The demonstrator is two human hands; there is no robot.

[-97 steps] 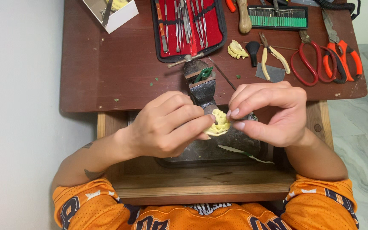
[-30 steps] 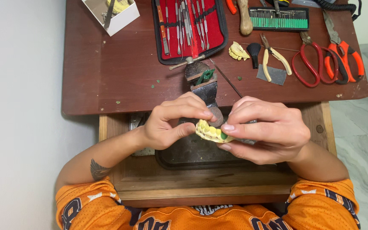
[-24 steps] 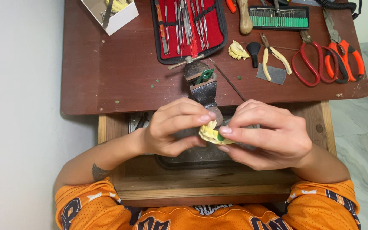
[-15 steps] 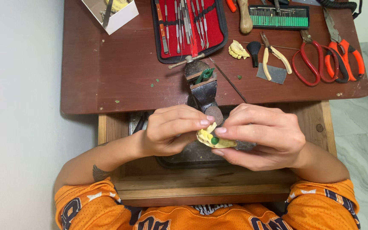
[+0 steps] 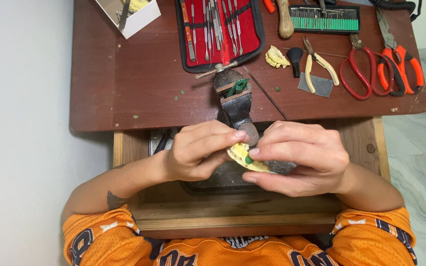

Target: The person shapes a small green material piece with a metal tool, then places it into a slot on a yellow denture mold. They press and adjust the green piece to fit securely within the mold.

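A yellow dental cast [image 5: 245, 157] with a green wax spot sits between both my hands, above the pulled-out wooden drawer [image 5: 232, 212]. My left hand [image 5: 198, 150] pinches its left end with thumb and fingers. My right hand [image 5: 301, 157] grips it from the right and underneath, with fingers curled round it. Most of the cast is hidden by my fingers. Just beyond the cast stands a small metal vise [image 5: 235, 101] clamped to the desk edge, with a green piece in its jaws.
On the brown desk [image 5: 124, 88] lie an open red instrument case [image 5: 218, 29], a second yellow cast [image 5: 275, 56], yellow-handled pliers [image 5: 316, 69], red and orange cutters [image 5: 385, 71], a green bur rack [image 5: 324, 19] and a white box [image 5: 131, 15]. A wall is at left.
The cast has been turned and lowered slightly between my hands; my fingers have shifted their hold on it. Both hands stay over the drawer.
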